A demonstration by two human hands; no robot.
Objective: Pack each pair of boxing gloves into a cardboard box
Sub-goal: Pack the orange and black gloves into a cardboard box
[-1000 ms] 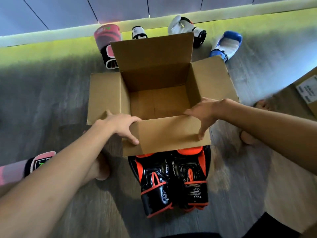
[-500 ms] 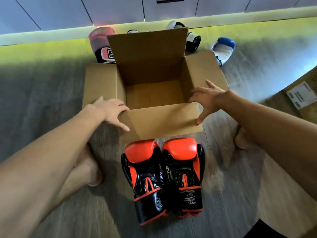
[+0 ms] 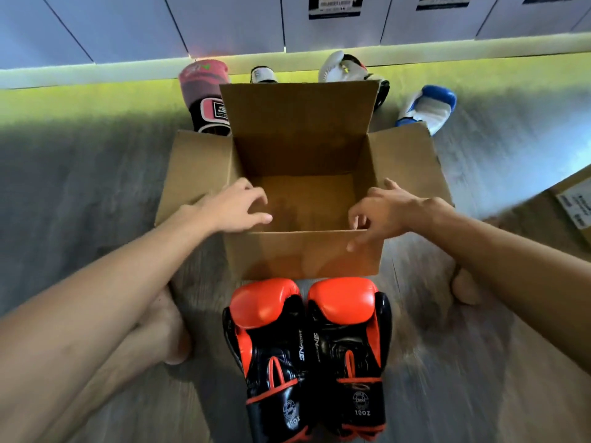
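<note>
An open cardboard box (image 3: 303,254) stands on the floor in front of me, flaps spread, nothing inside it. A pair of orange-and-black boxing gloves (image 3: 307,353) lies side by side just in front of the box, cuffs toward me. My left hand (image 3: 236,207) hovers over the box's near left corner, fingers apart and holding nothing. Over the near right corner is my right hand (image 3: 383,212), fingers loosely curled and spread, fingertips at the front wall's rim.
Behind the box lie a pink glove (image 3: 206,91), a white glove (image 3: 345,67) and a blue-and-white glove (image 3: 428,107) by the wall. Another labelled cardboard box (image 3: 572,203) sits at the right edge. My bare feet (image 3: 174,330) rest on either side.
Both hands have let go of the front flap and lifted over the box's near corners. The box stands farther from me, so the orange-and-black gloves show fully.
</note>
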